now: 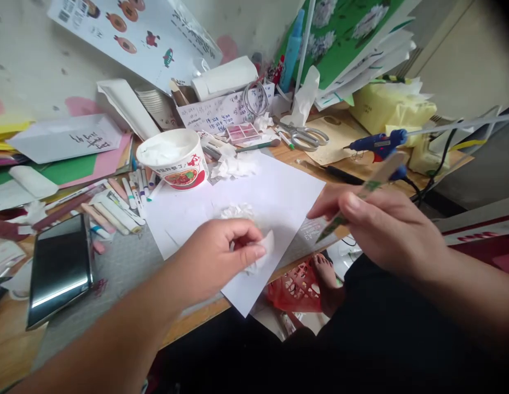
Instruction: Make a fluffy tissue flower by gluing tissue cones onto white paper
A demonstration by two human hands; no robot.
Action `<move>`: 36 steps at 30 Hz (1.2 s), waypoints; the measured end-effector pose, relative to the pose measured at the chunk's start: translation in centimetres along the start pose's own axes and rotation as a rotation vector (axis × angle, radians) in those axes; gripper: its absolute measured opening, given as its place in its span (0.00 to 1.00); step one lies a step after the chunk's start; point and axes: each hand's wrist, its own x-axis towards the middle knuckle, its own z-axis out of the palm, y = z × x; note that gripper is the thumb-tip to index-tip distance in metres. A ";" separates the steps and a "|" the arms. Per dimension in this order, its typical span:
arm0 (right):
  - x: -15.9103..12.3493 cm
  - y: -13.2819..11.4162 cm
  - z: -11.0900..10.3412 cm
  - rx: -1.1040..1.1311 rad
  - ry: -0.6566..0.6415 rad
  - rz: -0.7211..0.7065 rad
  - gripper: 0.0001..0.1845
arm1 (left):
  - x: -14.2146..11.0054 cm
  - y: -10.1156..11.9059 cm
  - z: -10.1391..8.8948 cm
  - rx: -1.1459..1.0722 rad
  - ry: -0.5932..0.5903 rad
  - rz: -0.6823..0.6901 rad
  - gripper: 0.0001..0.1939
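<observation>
My left hand (221, 246) is closed, thumb and fingers pinching a small white paper piece (269, 241) with a petal-like curve. Under and behind it lies a ruffled white paper bunch (237, 211), partly hidden by the hand, on a white sheet of paper (291, 186). To the right, my right hand (389, 230) grips a flat wooden stick (388, 168) between thumb and fingers. Green marks show along the stick, and its pointed lower end is dark green. That hand is raised over the table's front edge, apart from the sheet.
A paper tub (184, 169) with white content stands behind the sheet. Scissors (306, 137) and a blue glue gun (380, 143) lie at the back right. Markers (133, 191) and a phone (61, 268) lie left. A red basket (295, 287) is below the table edge.
</observation>
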 end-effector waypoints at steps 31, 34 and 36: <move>-3.2 3.3 3.3 -0.495 -0.320 -0.447 0.15 | -0.5 -1.8 1.7 0.760 0.216 0.359 0.02; -3.1 3.1 3.6 -0.549 -0.310 -0.475 0.15 | -0.5 -2.0 1.6 0.772 0.210 0.367 0.03; -3.1 3.0 3.8 -0.582 -0.309 -0.494 0.16 | -0.4 -2.1 1.6 0.786 0.201 0.385 0.04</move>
